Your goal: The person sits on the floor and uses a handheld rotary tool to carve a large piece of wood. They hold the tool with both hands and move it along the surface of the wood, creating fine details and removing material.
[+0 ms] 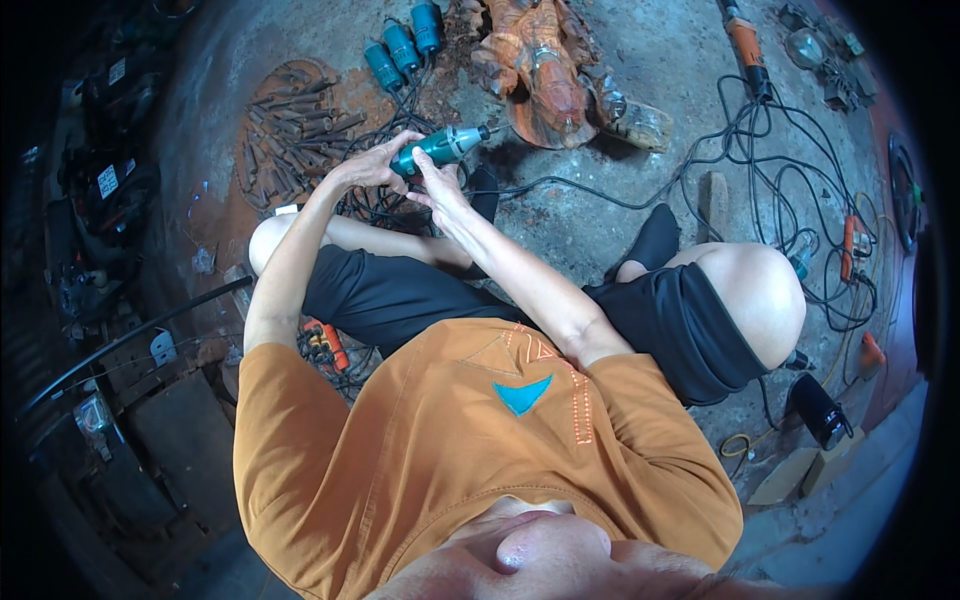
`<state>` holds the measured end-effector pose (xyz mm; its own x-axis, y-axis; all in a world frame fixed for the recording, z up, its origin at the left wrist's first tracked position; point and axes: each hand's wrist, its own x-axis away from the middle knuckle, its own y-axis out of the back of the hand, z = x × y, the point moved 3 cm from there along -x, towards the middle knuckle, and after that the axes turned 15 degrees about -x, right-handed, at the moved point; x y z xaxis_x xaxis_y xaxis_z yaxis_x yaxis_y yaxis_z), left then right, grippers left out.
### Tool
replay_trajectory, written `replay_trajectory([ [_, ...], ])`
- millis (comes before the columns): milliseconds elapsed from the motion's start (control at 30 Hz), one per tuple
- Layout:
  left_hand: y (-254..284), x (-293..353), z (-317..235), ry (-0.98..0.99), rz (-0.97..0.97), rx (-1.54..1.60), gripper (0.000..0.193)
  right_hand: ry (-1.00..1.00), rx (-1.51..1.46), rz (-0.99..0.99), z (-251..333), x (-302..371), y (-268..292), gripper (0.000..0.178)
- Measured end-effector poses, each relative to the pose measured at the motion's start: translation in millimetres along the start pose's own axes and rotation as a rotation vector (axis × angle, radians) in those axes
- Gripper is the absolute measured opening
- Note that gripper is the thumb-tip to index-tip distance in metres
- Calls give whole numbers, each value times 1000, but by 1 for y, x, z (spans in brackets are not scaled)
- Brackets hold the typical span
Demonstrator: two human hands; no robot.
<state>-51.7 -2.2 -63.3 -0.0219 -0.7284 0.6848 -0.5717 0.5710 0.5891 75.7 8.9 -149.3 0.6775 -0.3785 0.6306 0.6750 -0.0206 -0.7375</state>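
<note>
My left hand (375,165) is wrapped round the rear of a teal electric die grinder (440,150). My right hand (440,190) also grips it, thumb and fingers against the body nearer its silver front. The tool lies almost level, with its thin bit pointing right toward a reddish-brown wood carving (552,90). The bit's tip is close to the carving's lower left edge; whether it touches I cannot tell. Fingers partly cover the grinder's rear. A pale-ended piece of wood (640,127) sits against the carving's right side.
Three more teal tools (400,45) lie beyond my hands. Left of them is a pile of brown rod-like tools (290,125). Black cords (740,150) tangle on the right below an orange power tool (745,45). A wood block (714,200) and black cylinder (820,410) lie right.
</note>
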Motion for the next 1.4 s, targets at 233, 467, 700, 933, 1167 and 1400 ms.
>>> replay_trajectory([
  [233,-1,0,-4,-26,-7,37,91,21,15,-11,0,-4,3,85],
  [467,-6,-5,9,-8,-34,28,90,19,25,30,11,-4,1,77],
  [700,-3,-1,-4,-49,-10,11,92,30,20,-13,4,2,2,75],
  [933,-10,-2,5,-35,31,31,95,71,0,-48,-9,10,6,70],
  [1167,-11,0,-4,1,49,52,96,129,-32,-48,-12,17,7,70],
  [1400,-10,-2,-6,-40,12,99,95,180,-26,-38,-8,9,9,69],
])
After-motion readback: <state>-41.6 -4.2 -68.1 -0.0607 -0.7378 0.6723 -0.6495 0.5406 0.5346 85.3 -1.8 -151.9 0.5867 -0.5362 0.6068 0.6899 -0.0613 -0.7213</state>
